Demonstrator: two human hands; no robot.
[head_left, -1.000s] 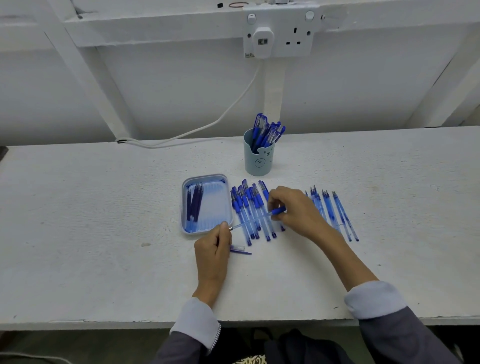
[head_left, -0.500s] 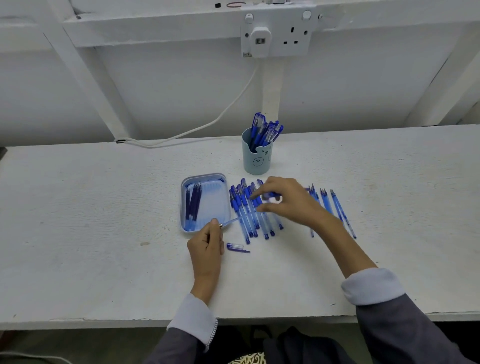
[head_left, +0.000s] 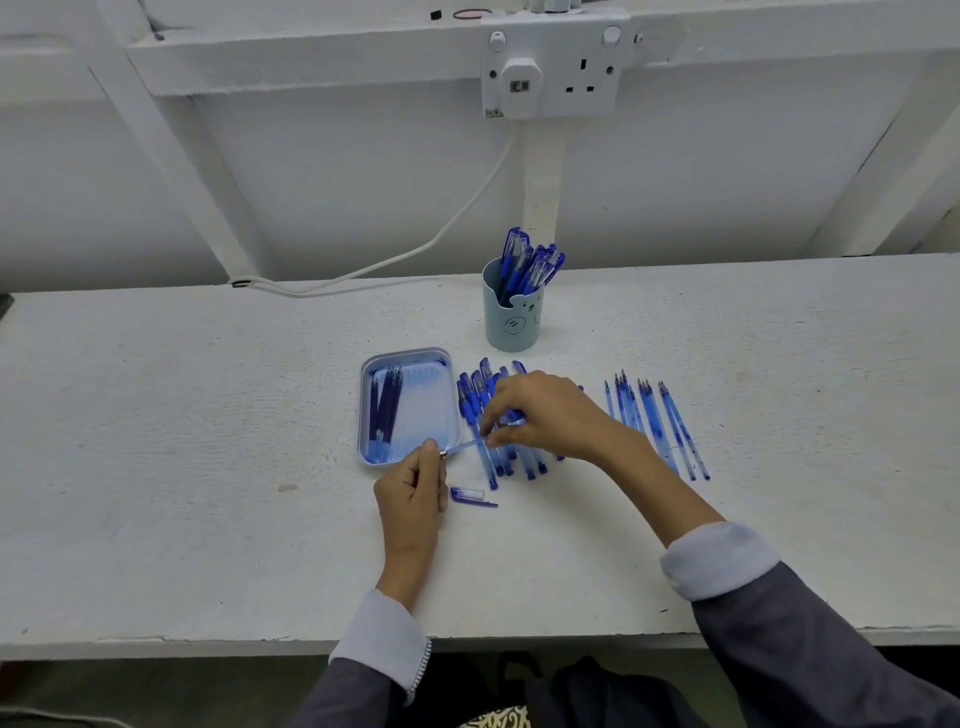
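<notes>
A clear blue plastic pen (head_left: 467, 445) is held just above the table (head_left: 156, 441), between the two hands. Its long axis runs from low on the left to higher on the right. The left hand (head_left: 413, 499) pinches the metal tip end at the tray's near corner. The right hand (head_left: 550, 415), fingers curled, pinches the barrel end over a row of capped pens (head_left: 475, 405). Both hands are on the pen, so any pull apart would likely run along that slanted axis.

A loose cap (head_left: 467, 494), translucent blue with a clip, lies flat beside the left hand. The tray (head_left: 426, 410) is shallow, with rounded corners and a ribbed floor, and holds dark, thin refills (head_left: 387, 410) along its left side. Bare slim barrels (head_left: 654, 421) lie side by side to the right. Behind them a pale blue cup (head_left: 511, 322) holds more pens upright. The tabletop is matt and rough, painted white.
</notes>
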